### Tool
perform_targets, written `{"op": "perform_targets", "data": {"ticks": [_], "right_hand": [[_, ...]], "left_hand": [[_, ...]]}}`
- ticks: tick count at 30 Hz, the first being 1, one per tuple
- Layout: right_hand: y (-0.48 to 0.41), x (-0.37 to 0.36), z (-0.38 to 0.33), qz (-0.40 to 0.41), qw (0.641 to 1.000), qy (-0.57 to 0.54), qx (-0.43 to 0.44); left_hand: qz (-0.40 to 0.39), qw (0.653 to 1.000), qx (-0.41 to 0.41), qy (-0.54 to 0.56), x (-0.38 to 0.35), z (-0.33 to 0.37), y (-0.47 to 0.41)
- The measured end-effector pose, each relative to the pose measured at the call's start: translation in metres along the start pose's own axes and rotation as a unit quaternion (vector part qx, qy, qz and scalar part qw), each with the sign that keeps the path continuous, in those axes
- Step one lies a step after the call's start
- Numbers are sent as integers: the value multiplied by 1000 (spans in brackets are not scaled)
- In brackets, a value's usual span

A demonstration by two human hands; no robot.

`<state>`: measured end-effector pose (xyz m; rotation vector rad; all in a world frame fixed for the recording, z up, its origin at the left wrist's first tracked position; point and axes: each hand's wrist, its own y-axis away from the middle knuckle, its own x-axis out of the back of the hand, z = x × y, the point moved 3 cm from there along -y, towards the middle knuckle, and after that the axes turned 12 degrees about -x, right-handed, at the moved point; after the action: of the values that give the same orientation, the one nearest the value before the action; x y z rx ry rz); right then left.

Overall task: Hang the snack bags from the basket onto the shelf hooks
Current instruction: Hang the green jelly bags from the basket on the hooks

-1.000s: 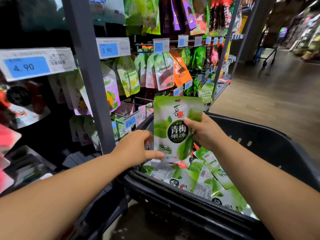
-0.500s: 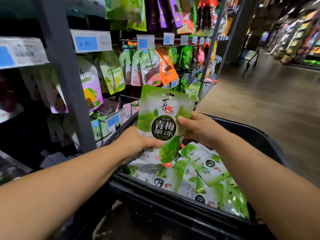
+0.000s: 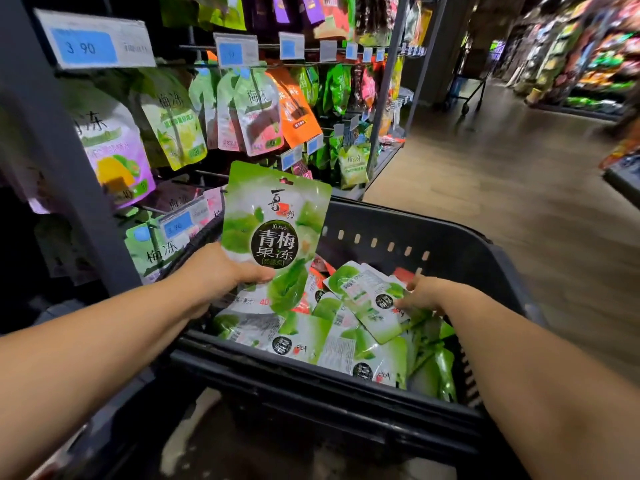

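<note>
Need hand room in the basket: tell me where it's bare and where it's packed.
Looks bare: the dark strip along the far wall of the basket, beyond the held bag. Packed: loose green bags cover the near half.

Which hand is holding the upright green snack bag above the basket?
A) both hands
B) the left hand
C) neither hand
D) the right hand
B: only the left hand grips the upright green snack bag near its bottom edge; the right hand is down among the bags in the basket.
</note>
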<state>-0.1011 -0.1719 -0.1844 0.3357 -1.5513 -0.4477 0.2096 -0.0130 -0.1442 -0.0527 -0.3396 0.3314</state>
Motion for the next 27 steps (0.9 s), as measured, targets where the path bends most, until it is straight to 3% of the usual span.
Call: {"op": "perform_targets", "data": {"ticks": [6,12,20,27], "right_hand": [[-9,-2,3,-14,995,-97,-16],[-18,4,-5,-42,977,-195,69],[2,16,-22,-166,872,-422,183],[22,25,-44,-224,837,-422,266]], "left_hand": [[12,1000,6,-12,2,-1,2],[13,1000,-9,-12,6,-2,1],[11,1000,-7,-16,9,-4,-1],[34,999,-13,3,10,-2,1]]}}
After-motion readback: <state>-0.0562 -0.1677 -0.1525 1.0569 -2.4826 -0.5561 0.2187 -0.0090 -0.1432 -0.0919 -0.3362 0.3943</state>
